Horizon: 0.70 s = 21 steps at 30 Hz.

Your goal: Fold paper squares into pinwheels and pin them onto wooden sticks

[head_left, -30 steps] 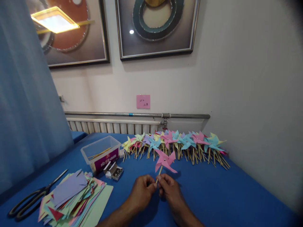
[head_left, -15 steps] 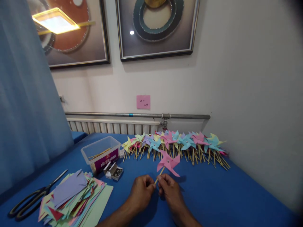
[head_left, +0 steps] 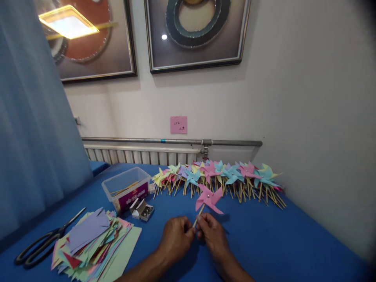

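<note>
A pink paper pinwheel [head_left: 209, 198] on a thin wooden stick is held up between both hands over the blue table. My left hand [head_left: 178, 235] is closed, pinching the stick near its lower end. Just to the right and slightly higher, my right hand [head_left: 212, 234] is closed with thumb and fingers on the same stick. The pinwheel's head leans up and to the right, with a silver pin at its centre. Beyond it lies a long row of finished pinwheels [head_left: 232, 174] in pink, blue, yellow and purple, their sticks pointing toward me.
On the left are a stack of coloured paper [head_left: 91, 235] and black-handled scissors [head_left: 39, 246]. A clear plastic box [head_left: 126, 190] holds wooden sticks. Beside it, a small open carton [head_left: 142, 210] contains metal pins. Behind the table [head_left: 264, 239] are a radiator [head_left: 141, 154] and a pipe.
The pinwheel's blades have turned slightly around the pin. Both hands keep their grip on the stick. The whole view has shifted a little.
</note>
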### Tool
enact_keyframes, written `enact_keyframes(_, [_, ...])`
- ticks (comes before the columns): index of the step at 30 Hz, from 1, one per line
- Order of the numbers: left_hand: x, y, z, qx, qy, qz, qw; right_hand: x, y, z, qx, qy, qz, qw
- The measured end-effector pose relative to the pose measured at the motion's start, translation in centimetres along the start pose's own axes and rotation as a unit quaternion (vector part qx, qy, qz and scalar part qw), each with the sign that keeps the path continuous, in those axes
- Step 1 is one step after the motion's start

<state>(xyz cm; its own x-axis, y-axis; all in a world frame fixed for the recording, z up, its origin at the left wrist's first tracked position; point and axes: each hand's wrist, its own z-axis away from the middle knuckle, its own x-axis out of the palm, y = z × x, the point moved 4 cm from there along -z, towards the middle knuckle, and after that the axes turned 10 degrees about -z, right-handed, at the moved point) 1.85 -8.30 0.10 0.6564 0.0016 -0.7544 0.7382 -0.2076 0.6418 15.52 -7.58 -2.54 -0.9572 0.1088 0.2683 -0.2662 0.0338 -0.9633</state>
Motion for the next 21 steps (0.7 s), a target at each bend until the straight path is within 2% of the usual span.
enact_keyframes(7, [-0.42,0.33,0.33,0.084,0.012,-0.116,0.99,0.16,-0.28,0.42,0.008,-0.002,-0.003,1.0])
enact_keyframes(10, [-0.63,0.62,0.58,0.094,0.005,-0.15,0.984,0.24,-0.53,0.57,0.0,-0.008,0.002,1.0])
enact_keyframes(15, [-0.74,0.92,0.56,0.091,0.0,-0.097,0.991,0.01,-0.44,0.26,-0.007,-0.01,0.019,1.0])
enact_keyframes(18, [-0.45,0.56,0.27,0.065,-0.013,-0.039,0.997,-0.21,-0.19,-0.1,-0.017,-0.01,0.039,0.999])
enact_keyframes(21, [-0.23,0.01,0.06,0.033,-0.016,-0.038,0.999,-0.18,0.12,-0.27,-0.02,-0.023,0.054,0.998])
